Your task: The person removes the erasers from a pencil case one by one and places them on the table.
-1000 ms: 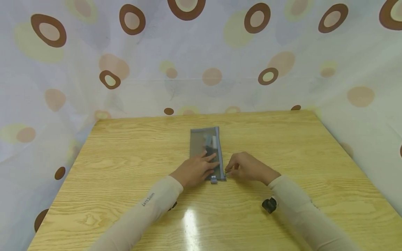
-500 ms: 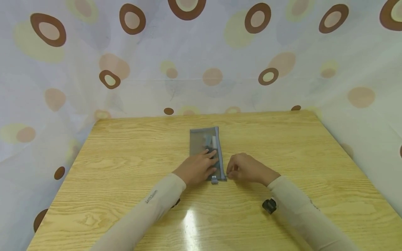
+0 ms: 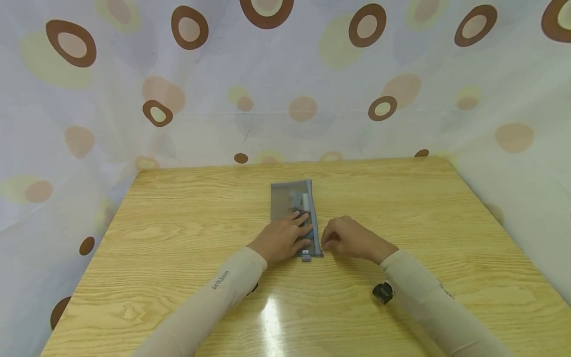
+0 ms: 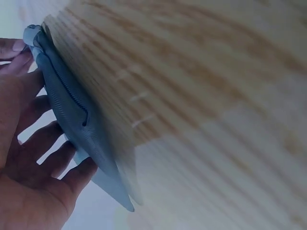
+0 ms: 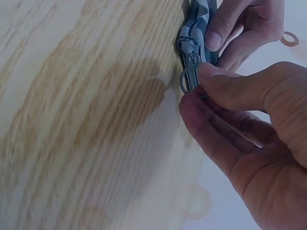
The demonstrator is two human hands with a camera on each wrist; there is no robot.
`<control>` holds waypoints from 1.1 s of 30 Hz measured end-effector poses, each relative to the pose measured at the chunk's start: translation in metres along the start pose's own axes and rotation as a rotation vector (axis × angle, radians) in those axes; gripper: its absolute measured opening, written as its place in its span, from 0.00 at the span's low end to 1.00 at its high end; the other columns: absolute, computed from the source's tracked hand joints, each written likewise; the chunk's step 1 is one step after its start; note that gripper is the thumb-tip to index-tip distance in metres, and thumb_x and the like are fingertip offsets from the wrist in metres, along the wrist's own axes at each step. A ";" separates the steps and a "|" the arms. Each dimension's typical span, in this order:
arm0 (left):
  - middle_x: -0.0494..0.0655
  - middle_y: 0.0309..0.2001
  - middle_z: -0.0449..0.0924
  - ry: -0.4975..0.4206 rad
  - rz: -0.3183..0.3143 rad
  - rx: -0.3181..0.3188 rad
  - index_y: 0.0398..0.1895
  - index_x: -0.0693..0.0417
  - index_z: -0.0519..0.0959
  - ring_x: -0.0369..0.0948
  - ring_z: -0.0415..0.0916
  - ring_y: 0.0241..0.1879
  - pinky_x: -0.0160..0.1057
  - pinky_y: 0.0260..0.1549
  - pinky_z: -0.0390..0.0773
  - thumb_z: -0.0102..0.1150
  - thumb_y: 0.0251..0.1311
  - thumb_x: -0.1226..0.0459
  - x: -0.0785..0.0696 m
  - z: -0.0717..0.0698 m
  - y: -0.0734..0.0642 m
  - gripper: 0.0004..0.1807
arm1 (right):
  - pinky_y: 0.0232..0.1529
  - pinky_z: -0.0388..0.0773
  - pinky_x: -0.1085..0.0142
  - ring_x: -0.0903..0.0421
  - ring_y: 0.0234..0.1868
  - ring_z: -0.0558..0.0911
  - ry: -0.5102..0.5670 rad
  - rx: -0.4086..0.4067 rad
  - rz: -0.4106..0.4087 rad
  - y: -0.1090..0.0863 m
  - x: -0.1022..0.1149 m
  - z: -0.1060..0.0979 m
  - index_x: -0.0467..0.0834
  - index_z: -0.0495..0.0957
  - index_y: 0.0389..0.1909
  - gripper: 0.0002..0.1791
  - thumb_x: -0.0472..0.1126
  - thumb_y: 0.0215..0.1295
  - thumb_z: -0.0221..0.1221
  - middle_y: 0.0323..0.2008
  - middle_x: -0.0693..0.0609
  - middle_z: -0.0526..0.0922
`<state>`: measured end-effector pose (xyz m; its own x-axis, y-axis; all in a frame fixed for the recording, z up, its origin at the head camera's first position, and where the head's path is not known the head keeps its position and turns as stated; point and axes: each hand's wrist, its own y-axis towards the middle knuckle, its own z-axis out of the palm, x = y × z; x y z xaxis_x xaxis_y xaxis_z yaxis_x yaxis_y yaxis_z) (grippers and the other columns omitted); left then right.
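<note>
A grey see-through zip pouch [image 3: 281, 201] lies on the wooden table, its zipper edge on the right. Pale blue and white items inside show dimly through it. My left hand [image 3: 280, 239] rests on the pouch's near half with fingers spread, covering part of the contents. At the near right corner, my right hand [image 3: 350, 238] pinches the zipper pull [image 5: 184, 79] between thumb and fingers, as the right wrist view shows. In the left wrist view, the zipper [image 4: 72, 93] runs along the pouch's side, and the left fingertips touch its top.
The wooden table [image 3: 187, 213] extends around the pouch on all sides. A white curtain [image 3: 276, 134] with brown and beige spots hangs behind and at both sides. A small fabric tab [image 3: 306, 258] sticks out from the pouch's near end.
My left hand has shifted slightly to the right on the pouch, its fingers closer to the zipper edge. The right hand has stayed at the near corner; the pouch has hardly moved.
</note>
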<state>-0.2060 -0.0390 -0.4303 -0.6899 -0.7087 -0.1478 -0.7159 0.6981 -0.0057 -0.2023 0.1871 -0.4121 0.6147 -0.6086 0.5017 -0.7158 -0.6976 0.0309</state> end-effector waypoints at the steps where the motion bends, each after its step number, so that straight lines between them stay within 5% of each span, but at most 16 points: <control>1: 0.51 0.75 0.61 0.002 0.000 -0.005 0.72 0.49 0.72 0.51 0.60 0.74 0.46 0.70 0.67 0.51 0.76 0.49 0.000 0.000 0.000 0.27 | 0.35 0.85 0.66 0.59 0.34 0.85 -0.004 -0.010 -0.001 0.000 0.000 0.000 0.37 0.88 0.32 0.00 0.30 0.61 0.70 0.32 0.51 0.88; 15: 0.51 0.74 0.63 0.009 0.005 0.000 0.71 0.49 0.73 0.52 0.60 0.74 0.46 0.69 0.68 0.52 0.75 0.49 0.000 -0.001 0.003 0.27 | 0.33 0.85 0.67 0.59 0.29 0.84 -0.058 -0.098 0.046 0.004 0.000 0.003 0.38 0.87 0.26 0.04 0.28 0.56 0.72 0.27 0.52 0.86; 33: 0.50 0.74 0.62 0.016 -0.010 0.025 0.71 0.49 0.72 0.52 0.60 0.74 0.44 0.70 0.66 0.52 0.75 0.48 -0.002 0.000 0.004 0.27 | 0.36 0.86 0.62 0.54 0.32 0.86 -0.066 -0.108 0.128 0.016 -0.003 0.003 0.38 0.88 0.25 0.06 0.25 0.55 0.69 0.29 0.49 0.88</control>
<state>-0.2076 -0.0349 -0.4297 -0.6842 -0.7173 -0.1317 -0.7204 0.6929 -0.0319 -0.2146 0.1765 -0.4161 0.5340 -0.7161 0.4495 -0.8190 -0.5701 0.0647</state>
